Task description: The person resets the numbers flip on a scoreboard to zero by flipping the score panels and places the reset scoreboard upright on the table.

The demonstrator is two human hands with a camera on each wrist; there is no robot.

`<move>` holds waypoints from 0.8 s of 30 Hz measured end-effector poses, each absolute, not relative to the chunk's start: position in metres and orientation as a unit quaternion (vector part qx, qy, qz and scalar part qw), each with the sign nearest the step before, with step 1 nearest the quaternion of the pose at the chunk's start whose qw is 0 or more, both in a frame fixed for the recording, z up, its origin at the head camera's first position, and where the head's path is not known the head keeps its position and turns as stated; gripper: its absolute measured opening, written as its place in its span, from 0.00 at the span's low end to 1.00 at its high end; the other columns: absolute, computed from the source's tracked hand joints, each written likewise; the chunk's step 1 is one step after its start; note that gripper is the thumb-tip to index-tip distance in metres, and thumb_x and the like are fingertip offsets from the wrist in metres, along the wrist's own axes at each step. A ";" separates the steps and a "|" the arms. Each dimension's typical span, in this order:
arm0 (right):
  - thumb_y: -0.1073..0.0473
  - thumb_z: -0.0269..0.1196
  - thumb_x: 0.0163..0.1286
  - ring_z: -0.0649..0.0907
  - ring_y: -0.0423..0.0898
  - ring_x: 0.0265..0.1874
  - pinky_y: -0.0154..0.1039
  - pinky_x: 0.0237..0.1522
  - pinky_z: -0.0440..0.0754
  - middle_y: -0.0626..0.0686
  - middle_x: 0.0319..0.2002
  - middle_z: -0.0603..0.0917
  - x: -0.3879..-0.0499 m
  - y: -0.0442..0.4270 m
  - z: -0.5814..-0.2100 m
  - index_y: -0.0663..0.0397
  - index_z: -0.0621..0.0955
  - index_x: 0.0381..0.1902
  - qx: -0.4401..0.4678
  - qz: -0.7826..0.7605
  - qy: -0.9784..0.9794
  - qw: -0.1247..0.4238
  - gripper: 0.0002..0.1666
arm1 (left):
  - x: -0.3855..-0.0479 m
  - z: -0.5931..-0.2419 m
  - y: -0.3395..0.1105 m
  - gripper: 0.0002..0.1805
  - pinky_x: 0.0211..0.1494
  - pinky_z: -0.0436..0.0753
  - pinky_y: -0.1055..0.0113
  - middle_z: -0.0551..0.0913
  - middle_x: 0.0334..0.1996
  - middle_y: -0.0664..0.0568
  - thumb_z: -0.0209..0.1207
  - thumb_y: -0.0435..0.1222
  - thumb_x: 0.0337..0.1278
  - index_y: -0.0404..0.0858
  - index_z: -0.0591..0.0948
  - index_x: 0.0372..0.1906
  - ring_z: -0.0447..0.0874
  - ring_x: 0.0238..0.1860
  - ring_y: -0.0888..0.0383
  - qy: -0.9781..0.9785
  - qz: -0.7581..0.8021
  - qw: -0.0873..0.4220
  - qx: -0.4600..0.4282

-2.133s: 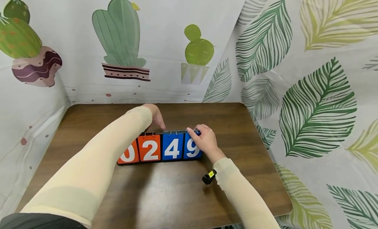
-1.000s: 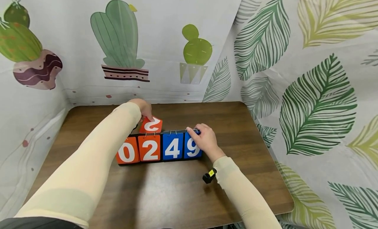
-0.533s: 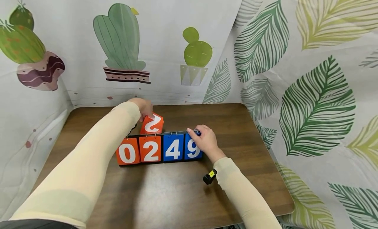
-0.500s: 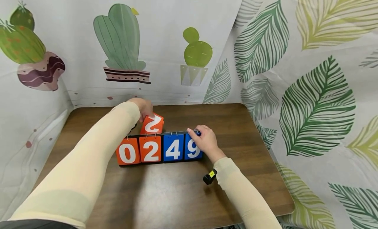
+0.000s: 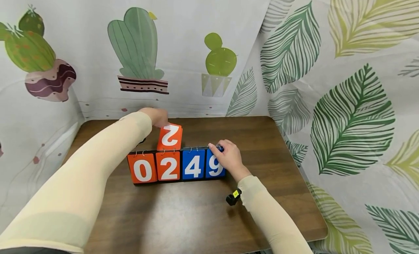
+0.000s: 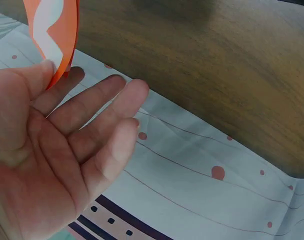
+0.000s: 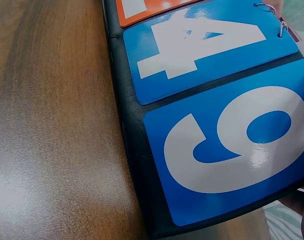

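A flip scoreboard [image 5: 193, 165] stands on the table, its front reading 0 and 2 on orange, then 4 and 9 on blue. Behind its top edge, my left hand [image 5: 158, 116] holds up orange number cards [image 5: 171, 137] showing an upside-down 2. In the left wrist view, thumb and forefinger pinch the cards' edge [image 6: 54, 35] while the other fingers spread loosely. My right hand [image 5: 230, 156] grips the scoreboard's top right corner, its thumb over the front. The right wrist view shows the blue 9 card [image 7: 232, 155] close up; most of that hand is outside it.
The brown wooden table [image 5: 196, 217] has rounded corners. Behind it hangs a white cloth [image 5: 183, 46] printed with cacti, and leaf-patterned cloth [image 5: 353, 119] covers the right side. A small black device [image 5: 233, 198] sits at my right wrist.
My left hand came from behind the scoreboard, lifting orange cards with an upside-down 2 into sight, then drew them slightly up and back. My right hand kept its grip.
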State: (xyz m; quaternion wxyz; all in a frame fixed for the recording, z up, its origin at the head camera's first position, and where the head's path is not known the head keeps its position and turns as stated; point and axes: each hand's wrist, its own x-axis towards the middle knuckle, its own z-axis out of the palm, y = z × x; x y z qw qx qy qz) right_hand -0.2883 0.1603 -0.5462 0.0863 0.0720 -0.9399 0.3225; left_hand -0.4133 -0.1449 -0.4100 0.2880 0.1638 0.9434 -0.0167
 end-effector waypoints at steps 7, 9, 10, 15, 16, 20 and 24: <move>0.21 0.51 0.71 0.82 0.48 0.39 0.45 0.41 0.87 0.48 0.40 0.83 -0.288 0.160 -0.546 0.43 0.82 0.34 0.074 0.322 -0.940 0.089 0.35 | -0.405 -0.408 -0.145 0.18 0.44 0.74 0.57 0.82 0.41 0.45 0.51 0.44 0.77 0.35 0.84 0.50 0.76 0.38 0.50 0.952 0.009 0.253 0.170; 0.21 0.50 0.71 0.82 0.48 0.39 0.45 0.41 0.88 0.48 0.40 0.83 -0.288 0.159 -0.546 0.43 0.83 0.35 0.074 0.322 -0.940 0.088 0.35 | -0.403 -0.409 -0.146 0.18 0.41 0.76 0.58 0.82 0.41 0.45 0.50 0.44 0.78 0.36 0.83 0.53 0.77 0.33 0.52 0.951 0.026 0.259 0.168; 0.20 0.50 0.70 0.82 0.48 0.40 0.45 0.41 0.88 0.48 0.40 0.83 -0.288 0.159 -0.546 0.43 0.83 0.35 0.073 0.322 -0.940 0.087 0.35 | -0.402 -0.408 -0.146 0.18 0.40 0.78 0.59 0.82 0.41 0.45 0.50 0.43 0.79 0.35 0.83 0.53 0.78 0.31 0.52 0.949 0.037 0.264 0.169; 0.20 0.50 0.71 0.82 0.48 0.40 0.46 0.42 0.88 0.48 0.41 0.84 -0.287 0.159 -0.546 0.43 0.83 0.36 0.071 0.320 -0.941 0.085 0.36 | -0.400 -0.403 -0.152 0.17 0.40 0.83 0.60 0.85 0.39 0.44 0.49 0.42 0.80 0.35 0.83 0.51 0.86 0.29 0.52 0.938 0.065 0.291 0.178; 0.21 0.50 0.71 0.82 0.48 0.40 0.46 0.42 0.88 0.48 0.41 0.84 -0.287 0.159 -0.546 0.43 0.83 0.36 0.070 0.319 -0.941 0.084 0.36 | -0.401 -0.401 -0.153 0.17 0.40 0.83 0.59 0.85 0.39 0.43 0.48 0.42 0.80 0.34 0.83 0.51 0.87 0.32 0.50 0.937 0.069 0.294 0.178; 0.21 0.50 0.71 0.82 0.48 0.40 0.46 0.42 0.88 0.48 0.40 0.84 -0.288 0.158 -0.546 0.43 0.83 0.35 0.068 0.316 -0.943 0.083 0.36 | -0.402 -0.389 -0.159 0.21 0.37 0.85 0.56 0.86 0.51 0.36 0.46 0.41 0.81 0.33 0.77 0.65 0.88 0.40 0.46 0.933 0.105 0.301 0.164; 0.21 0.50 0.71 0.82 0.48 0.40 0.46 0.42 0.88 0.48 0.40 0.84 -0.288 0.158 -0.546 0.43 0.83 0.35 0.067 0.313 -0.944 0.086 0.35 | -0.402 -0.375 -0.163 0.25 0.40 0.87 0.56 0.79 0.64 0.34 0.43 0.41 0.82 0.33 0.69 0.73 0.90 0.45 0.46 0.923 0.157 0.309 0.165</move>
